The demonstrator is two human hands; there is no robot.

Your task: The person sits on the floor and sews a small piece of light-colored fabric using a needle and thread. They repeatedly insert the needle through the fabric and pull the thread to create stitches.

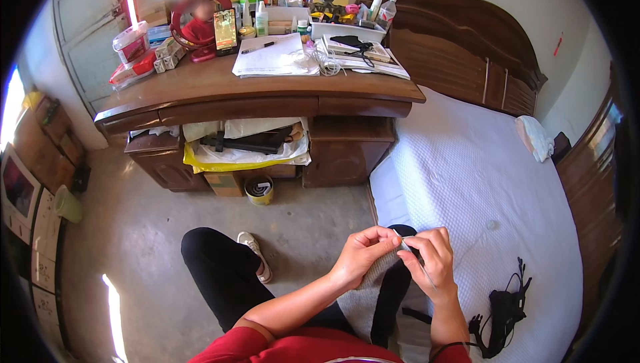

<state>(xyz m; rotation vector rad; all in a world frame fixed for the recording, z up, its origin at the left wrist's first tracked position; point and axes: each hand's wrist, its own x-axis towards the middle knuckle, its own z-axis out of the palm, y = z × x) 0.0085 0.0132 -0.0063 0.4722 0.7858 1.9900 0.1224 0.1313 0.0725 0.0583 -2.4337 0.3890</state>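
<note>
Grey knitted fabric [366, 290] hangs from both hands over the lap and the black-trousered thigh. My left hand [369, 252] pinches its upper edge, with the tip of a thin knitting needle showing between thumb and forefinger. My right hand [431, 258] is close beside it, its fingers closed around another thin metallic knitting needle [425, 274] that slants down across the palm. The fingertips of both hands nearly meet at the fabric's top edge. The stitches there are too small to tell apart. A thin strand seems to run over the bed at the right.
A bed with a white quilted cover [465, 183] lies to the right, bearing a black strap-like item with cords [505, 308]. Ahead stands a wooden desk [260, 90] with papers, a phone [225, 30], a round red mirror and bottles. A small bin [259, 190] sits beneath it.
</note>
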